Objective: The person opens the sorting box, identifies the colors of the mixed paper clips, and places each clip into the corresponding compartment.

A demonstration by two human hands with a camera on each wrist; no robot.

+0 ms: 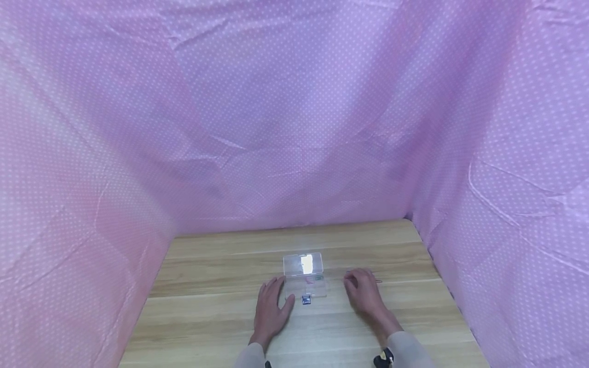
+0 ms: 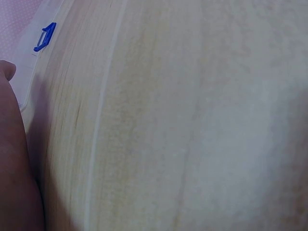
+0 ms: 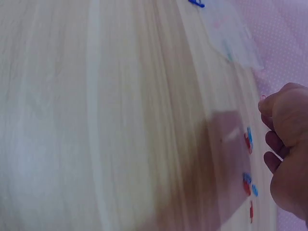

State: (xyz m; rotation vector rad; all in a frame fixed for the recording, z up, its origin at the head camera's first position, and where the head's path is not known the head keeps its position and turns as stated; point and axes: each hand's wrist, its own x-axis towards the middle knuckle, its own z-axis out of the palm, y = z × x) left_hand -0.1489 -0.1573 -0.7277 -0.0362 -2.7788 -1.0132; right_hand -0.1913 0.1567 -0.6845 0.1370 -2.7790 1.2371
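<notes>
A small clear plastic box (image 1: 304, 280) with its lid up stands mid-table. A tiny blue piece (image 1: 306, 300) lies just in front of it. My left hand (image 1: 272, 302) lies flat on the wood, fingers straight, touching the box's left side. In the left wrist view only the edge of that hand (image 2: 14, 168) and the blue piece (image 2: 44, 37) show. My right hand (image 1: 361, 289) rests on the table to the right of the box with fingers loosely curled (image 3: 284, 139). Several small red and blue pieces (image 3: 248, 179) lie by its fingertips. Nothing shows in its grasp.
The wooden table (image 1: 221, 317) is hemmed in by pink dotted cloth (image 1: 294, 128) at the back and both sides. The clear box (image 3: 233, 41) appears at the top of the right wrist view.
</notes>
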